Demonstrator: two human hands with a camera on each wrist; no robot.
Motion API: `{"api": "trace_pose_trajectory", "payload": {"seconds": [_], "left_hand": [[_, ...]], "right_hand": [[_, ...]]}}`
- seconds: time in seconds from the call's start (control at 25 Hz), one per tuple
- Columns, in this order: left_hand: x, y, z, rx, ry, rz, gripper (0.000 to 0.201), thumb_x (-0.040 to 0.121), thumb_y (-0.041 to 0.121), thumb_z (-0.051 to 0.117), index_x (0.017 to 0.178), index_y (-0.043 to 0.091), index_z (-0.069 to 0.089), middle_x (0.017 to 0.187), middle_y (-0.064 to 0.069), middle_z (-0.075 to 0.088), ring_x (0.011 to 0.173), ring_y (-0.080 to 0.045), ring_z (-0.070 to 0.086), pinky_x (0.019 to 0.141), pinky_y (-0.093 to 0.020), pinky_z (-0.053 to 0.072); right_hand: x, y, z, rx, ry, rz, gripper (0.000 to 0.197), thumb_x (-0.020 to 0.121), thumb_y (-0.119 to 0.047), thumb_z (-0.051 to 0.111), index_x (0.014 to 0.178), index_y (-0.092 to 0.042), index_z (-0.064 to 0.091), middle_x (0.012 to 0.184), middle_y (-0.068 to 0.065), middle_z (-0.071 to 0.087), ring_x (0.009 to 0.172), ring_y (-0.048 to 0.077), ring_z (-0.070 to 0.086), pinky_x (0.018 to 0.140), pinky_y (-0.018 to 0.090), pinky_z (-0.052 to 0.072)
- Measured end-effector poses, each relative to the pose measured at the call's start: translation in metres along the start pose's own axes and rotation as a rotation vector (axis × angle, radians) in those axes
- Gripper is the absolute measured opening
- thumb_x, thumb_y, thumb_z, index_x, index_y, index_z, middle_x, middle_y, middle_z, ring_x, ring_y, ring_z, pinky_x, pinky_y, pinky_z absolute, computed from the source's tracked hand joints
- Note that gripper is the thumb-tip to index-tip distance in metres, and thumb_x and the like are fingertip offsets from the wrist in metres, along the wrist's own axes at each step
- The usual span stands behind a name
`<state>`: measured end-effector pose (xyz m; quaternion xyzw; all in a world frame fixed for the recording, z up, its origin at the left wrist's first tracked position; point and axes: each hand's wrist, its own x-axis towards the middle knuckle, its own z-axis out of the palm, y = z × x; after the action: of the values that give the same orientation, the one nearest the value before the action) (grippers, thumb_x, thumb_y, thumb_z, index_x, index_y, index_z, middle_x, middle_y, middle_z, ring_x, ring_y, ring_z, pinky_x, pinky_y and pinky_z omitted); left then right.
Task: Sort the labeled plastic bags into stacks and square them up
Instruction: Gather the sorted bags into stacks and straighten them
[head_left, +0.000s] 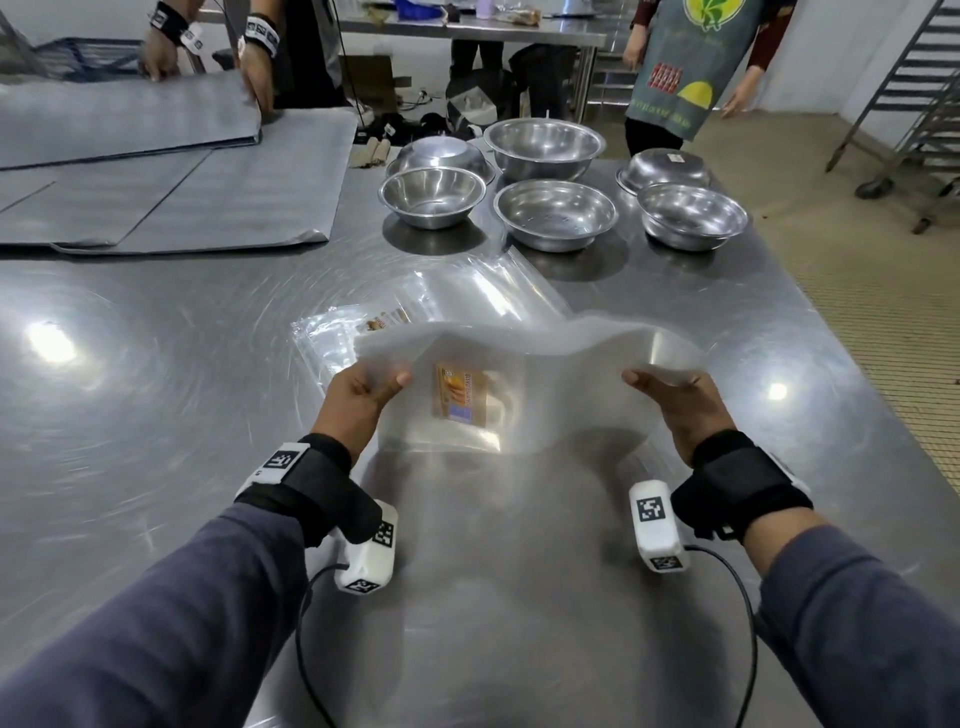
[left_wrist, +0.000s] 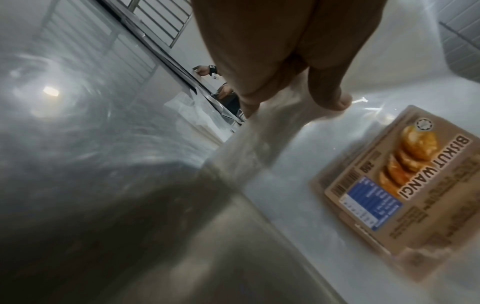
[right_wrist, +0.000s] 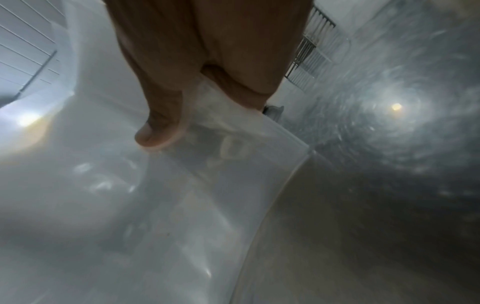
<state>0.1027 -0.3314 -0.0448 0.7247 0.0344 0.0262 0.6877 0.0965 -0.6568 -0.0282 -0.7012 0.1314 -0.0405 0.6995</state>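
A thick stack of clear plastic bags (head_left: 545, 384) is lifted off the steel table, sagging in the middle, with a brown biscuit label (head_left: 462, 397) showing on top. My left hand (head_left: 363, 395) pinches its left edge, thumb on top. My right hand (head_left: 670, 395) pinches its right edge the same way. The left wrist view shows the label (left_wrist: 384, 185) close up and the left hand's thumb (left_wrist: 330, 90) on the plastic. In the right wrist view the right hand's thumb (right_wrist: 158, 123) presses the bag stack (right_wrist: 130, 205). More labeled bags (head_left: 415, 312) lie flat on the table behind.
Several steel bowls (head_left: 553, 213) stand at the far side of the table (head_left: 156, 415). Large grey sheets (head_left: 171, 171) cover the far left, where another person's hands (head_left: 208, 57) work. A person in an apron (head_left: 691, 67) stands beyond the table. A metal rack (head_left: 914, 104) is at right.
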Motion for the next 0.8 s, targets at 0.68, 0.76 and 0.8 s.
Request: {"api": "trace_pose_trajectory", "payload": {"seconds": [0.68,0.76,0.8], "left_hand": [[0.001,0.001,0.009,-0.025,-0.005,0.032,0.023,0.092,0.005,0.053,0.115,0.007,0.057,0.098,0.007,0.065,0.080,0.011,0.063,0.071,-0.005,0.047],[0.001,-0.001,0.007,-0.017,-0.024,0.022,0.025,0.091,0.004,0.055,0.116,0.006,0.056,0.098,0.006,0.065,0.080,0.009,0.064,0.070,-0.005,0.047],[0.000,-0.002,0.006,-0.013,-0.038,0.015,0.027,0.091,0.003,0.055,0.117,0.005,0.055,0.099,0.005,0.065,0.083,0.007,0.064,0.070,-0.006,0.047]], "right_hand": [[-0.002,0.001,-0.007,-0.001,0.076,-0.013,0.012,0.079,-0.006,0.070,0.090,-0.005,0.069,0.068,-0.013,0.069,0.067,-0.004,0.063,0.063,0.003,0.046],[-0.009,0.000,-0.009,-0.014,0.035,-0.002,0.009,0.079,-0.005,0.070,0.085,-0.010,0.068,0.076,-0.007,0.070,0.070,0.000,0.065,0.065,0.006,0.048],[-0.012,0.000,-0.010,-0.031,0.009,0.008,0.010,0.078,-0.005,0.071,0.084,-0.012,0.067,0.080,-0.003,0.070,0.074,0.006,0.066,0.071,0.011,0.050]]}}
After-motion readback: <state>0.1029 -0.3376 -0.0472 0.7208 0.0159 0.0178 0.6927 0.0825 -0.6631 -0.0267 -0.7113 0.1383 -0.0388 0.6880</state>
